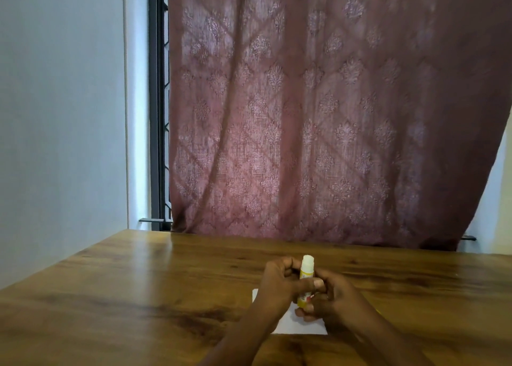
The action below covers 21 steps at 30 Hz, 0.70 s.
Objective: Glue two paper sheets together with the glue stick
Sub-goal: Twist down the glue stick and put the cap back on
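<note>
Above the paper (297, 327), both hands grip an upright glue stick (306, 279).

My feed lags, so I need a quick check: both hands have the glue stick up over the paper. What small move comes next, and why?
Probably lower the glue stick tip-down onto the white paper. Its cap looks off, its pale tip points up, the left hand and right hand grip its body, and the sheet lies directly beneath.

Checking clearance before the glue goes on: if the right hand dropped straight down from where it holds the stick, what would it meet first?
Most likely the white paper sheet beneath the right hand; nothing shows between them, though depth is unclear.
</note>
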Motion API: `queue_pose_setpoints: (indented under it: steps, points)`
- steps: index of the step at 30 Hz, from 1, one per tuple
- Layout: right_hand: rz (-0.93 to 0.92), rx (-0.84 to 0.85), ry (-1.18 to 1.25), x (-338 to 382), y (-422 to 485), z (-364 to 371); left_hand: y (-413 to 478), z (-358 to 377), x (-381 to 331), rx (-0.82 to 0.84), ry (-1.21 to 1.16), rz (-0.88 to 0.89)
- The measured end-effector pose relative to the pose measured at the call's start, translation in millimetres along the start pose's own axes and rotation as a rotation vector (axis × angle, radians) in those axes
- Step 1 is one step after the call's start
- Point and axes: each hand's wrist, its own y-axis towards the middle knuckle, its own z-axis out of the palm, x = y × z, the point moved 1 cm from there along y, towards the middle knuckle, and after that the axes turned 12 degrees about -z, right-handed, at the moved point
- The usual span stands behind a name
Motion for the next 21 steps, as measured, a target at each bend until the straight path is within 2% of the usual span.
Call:
queue_pose_setpoints:
  steps: [7, 15, 21]
  points:
    - [-0.007, 0.019, -0.127, 1.6, -3.0, 3.5, -0.6, -1.8, 1.2, 0.005, -0.012, 0.008]
    - [0.011, 0.008, -0.002, 6.5, -1.9, 3.6, -5.6, -2.5, -2.7, -0.001, -0.008, 0.012]
    - [-0.004, -0.057, -0.114, 7.8, -0.5, 10.0, -0.9, -2.5, -1.3, 0.011, -0.076, 0.014]
